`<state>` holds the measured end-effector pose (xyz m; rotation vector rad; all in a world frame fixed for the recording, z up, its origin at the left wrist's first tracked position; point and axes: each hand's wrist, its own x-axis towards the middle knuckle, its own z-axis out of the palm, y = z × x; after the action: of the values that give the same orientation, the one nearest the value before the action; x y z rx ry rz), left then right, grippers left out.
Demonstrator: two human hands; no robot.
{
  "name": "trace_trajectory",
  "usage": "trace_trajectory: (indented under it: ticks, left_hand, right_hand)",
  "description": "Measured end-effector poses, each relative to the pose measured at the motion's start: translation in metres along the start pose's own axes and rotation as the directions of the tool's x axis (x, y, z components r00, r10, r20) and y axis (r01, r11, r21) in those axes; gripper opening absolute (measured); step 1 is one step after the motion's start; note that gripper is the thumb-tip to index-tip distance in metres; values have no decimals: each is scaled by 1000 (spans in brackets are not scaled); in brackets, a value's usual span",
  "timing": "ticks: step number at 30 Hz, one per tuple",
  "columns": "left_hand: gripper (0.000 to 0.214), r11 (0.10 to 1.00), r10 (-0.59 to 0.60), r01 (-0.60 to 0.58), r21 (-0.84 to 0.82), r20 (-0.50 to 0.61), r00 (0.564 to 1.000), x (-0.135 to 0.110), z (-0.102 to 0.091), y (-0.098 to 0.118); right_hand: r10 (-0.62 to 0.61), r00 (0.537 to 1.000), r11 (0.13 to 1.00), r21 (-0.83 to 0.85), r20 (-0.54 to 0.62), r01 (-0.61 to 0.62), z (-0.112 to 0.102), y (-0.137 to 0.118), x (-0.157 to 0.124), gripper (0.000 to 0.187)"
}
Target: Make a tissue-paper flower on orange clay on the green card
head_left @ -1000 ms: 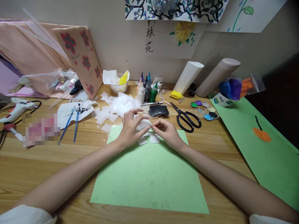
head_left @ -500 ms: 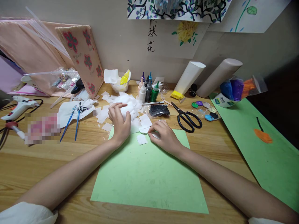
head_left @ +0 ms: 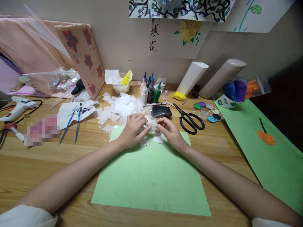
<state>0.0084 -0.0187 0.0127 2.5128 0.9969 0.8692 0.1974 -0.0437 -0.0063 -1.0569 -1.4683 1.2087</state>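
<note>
Left hand [head_left: 133,130] has moved back beside the right hand [head_left: 169,130] since half a second ago, near the far edge of the green sheet [head_left: 151,179] (two loose white squares [head_left: 158,138] lie under them); both hands, fingers curled nearly closed, pinch a small white piece [head_left: 153,124] between them. Past the sheet's far right corner lie scissors [head_left: 186,114]; bottles [head_left: 156,95] stand toward the table's [head_left: 224,148] back edge.

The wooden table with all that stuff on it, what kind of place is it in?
Probably a craft corner: I can see scissors, a glue gun and white paper squares.
</note>
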Motion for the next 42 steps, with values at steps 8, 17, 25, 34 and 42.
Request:
trace_trajectory:
  ticks: [8, 17, 25, 34, 42]
  left_hand:
    - [19, 996, -57, 57, -61, 1, 998, 0, -1, -1]
    - [17, 990, -117, 112, -90, -58, 991, 1, 0, -3]
    - [14, 993, -17, 13, -115, -40, 999, 1, 1, -3]
    - [10, 991, 4, -10, -134, -44, 999, 1, 1, 0]
    - [10, 976, -20, 1, -216, -88, 996, 0, -3, 0]
  right_hand:
    - [33, 999, 998, -59, 28, -31, 2, -8, 0, 24]
    - [18, 1000, 998, -68, 15, -17, 0, -6, -1, 29]
    - [36, 999, 982, 187, 32, -41, 3, -7, -2, 31]
    - [29, 999, 999, 18, 15, -29, 3, -3, -1, 26]
    - [55, 990, 996, 80, -128, -45, 0, -8, 3, 30]
